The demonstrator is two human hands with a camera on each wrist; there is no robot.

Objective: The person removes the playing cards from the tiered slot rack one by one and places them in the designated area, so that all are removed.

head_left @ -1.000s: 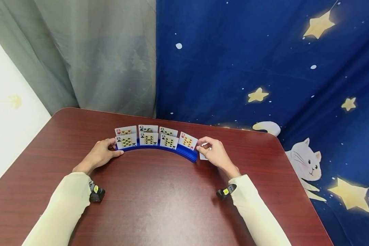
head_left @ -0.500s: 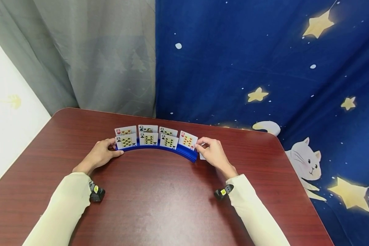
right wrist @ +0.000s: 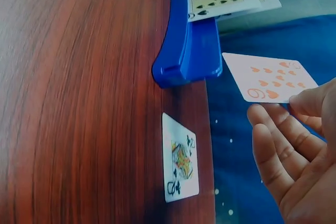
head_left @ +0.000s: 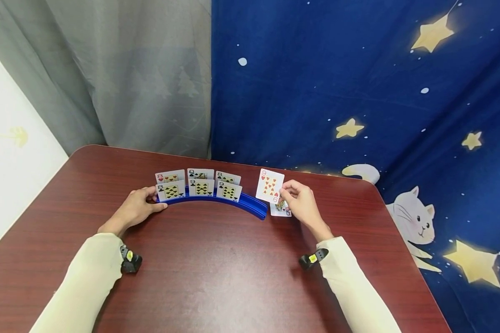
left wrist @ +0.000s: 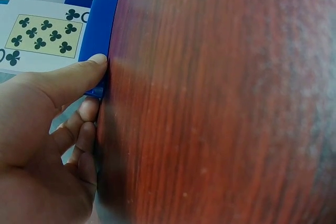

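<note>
My right hand (head_left: 303, 203) pinches a nine of hearts (head_left: 269, 184) by its lower right corner, thumb on its face. The card hangs in the air just beyond the right end of a curved blue card holder (head_left: 253, 205). My left hand (head_left: 134, 208) grips the holder's left end; in the left wrist view the thumb presses its front edge beside a club card (left wrist: 44, 35). Two rows of playing cards stand in the holder, among them a nine of spades (head_left: 228, 191). A queen of clubs (right wrist: 181, 158) lies face up on the table, partly covered in the head view.
The dark red wooden table (head_left: 216, 277) runs back to a grey curtain (head_left: 150, 92) and a blue star-patterned curtain (head_left: 296, 92). The table's far edge passes close behind the holder and the queen.
My right hand has taken the nine of hearts out of the holder's right end and moved it up and right. More of the queen shows. The left hand stays in place.
</note>
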